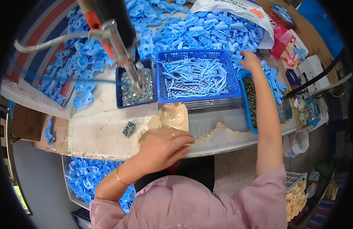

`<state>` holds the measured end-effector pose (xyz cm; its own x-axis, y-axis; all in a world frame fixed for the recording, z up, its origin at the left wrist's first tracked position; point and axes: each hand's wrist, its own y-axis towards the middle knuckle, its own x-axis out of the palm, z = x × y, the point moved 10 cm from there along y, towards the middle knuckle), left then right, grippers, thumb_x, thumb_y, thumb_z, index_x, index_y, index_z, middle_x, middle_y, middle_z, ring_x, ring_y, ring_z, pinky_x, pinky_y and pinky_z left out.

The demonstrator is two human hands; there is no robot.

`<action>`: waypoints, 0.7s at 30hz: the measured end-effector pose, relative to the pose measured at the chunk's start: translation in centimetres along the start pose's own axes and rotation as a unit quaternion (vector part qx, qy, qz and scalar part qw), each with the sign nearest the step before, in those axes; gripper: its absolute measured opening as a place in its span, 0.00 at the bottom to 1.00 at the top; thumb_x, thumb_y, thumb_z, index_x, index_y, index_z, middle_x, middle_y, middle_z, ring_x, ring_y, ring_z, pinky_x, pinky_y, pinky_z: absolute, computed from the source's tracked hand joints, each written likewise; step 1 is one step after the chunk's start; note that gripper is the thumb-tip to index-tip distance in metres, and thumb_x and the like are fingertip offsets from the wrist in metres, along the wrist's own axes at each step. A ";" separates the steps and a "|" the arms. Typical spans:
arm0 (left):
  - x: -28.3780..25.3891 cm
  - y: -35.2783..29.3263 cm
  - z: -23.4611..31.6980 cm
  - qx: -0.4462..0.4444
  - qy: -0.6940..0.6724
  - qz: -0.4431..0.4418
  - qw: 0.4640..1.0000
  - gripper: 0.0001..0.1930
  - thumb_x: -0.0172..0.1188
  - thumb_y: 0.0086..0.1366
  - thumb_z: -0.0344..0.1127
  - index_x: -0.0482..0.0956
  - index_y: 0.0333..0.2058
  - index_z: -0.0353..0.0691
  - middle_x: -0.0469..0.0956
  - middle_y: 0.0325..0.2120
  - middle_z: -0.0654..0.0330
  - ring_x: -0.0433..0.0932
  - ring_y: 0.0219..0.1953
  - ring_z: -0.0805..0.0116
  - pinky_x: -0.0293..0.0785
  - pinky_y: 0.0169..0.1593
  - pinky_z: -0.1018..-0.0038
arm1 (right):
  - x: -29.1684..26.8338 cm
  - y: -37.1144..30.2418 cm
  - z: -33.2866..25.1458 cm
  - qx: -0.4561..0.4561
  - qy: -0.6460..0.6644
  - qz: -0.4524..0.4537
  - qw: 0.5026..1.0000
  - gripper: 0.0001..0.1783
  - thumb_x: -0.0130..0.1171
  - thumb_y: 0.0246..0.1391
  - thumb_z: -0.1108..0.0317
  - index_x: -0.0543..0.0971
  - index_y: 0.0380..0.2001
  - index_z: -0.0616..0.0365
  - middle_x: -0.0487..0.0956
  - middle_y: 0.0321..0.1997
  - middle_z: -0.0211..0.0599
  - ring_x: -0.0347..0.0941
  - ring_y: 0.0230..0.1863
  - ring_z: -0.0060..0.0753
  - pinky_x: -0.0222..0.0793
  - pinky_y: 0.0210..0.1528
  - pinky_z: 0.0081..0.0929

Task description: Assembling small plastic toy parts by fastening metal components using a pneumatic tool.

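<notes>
My left hand (167, 147) rests over the near end of a cream moulded holder (174, 116) at the table's front edge. Its fingers are curled together, and whatever lies beneath them is hidden. My right arm stretches across a teal basket (246, 95) of small dark screws. Beyond that basket, my right hand (249, 61) reaches to the edge of a heap of light blue plastic parts (218, 32). Its thumb and forefinger are a little apart, with nothing visible between them. A small cluster of metal pieces (128, 129) lies on the table left of the holder.
A blue basket (161, 100) holds thin light blue links. Left of it stands a dark blue tray (119, 103) of small metal pieces, under an overhanging power tool (123, 53). More blue parts (83, 76) lie at left. A white sack (260, 23) stands behind the heap.
</notes>
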<state>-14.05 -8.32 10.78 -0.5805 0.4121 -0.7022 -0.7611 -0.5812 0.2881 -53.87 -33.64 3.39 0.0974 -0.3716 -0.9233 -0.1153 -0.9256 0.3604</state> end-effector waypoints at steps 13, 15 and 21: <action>3.4 2.9 -1.7 -0.115 -0.140 0.082 0.980 0.27 0.61 0.67 0.29 0.68 0.64 0.39 0.78 0.53 0.49 0.82 0.42 0.57 0.78 0.43 0.64 | -9.9 -12.8 -12.7 0.024 0.392 -0.312 0.865 0.15 0.65 0.54 0.66 0.86 0.42 0.63 0.86 0.35 0.33 0.80 0.36 0.21 0.75 0.40 0.23; 4.1 4.3 -2.0 -0.111 -0.132 0.086 0.981 0.29 0.61 0.66 0.29 0.66 0.65 0.39 0.79 0.51 0.49 0.82 0.40 0.56 0.78 0.42 0.63 | -11.0 -17.5 -17.8 -0.077 0.419 -0.350 0.835 0.14 0.68 0.51 0.69 0.86 0.41 0.61 0.86 0.35 0.33 0.81 0.35 0.22 0.76 0.41 0.24; 4.3 3.4 -3.3 -0.065 -0.040 0.085 0.993 0.27 0.65 0.64 0.30 0.72 0.61 0.42 0.82 0.36 0.50 0.82 0.33 0.60 0.77 0.38 0.66 | -8.9 -16.9 -18.4 -0.046 0.475 -0.409 0.778 0.12 0.71 0.54 0.68 0.86 0.41 0.62 0.86 0.32 0.33 0.81 0.36 0.22 0.77 0.42 0.25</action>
<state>-18.21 -10.88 6.54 -0.7220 0.3517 -0.5959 -0.6095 -0.7308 0.3072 -34.59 -16.05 7.95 0.7923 0.5001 -0.3496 0.4367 -0.8649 -0.2477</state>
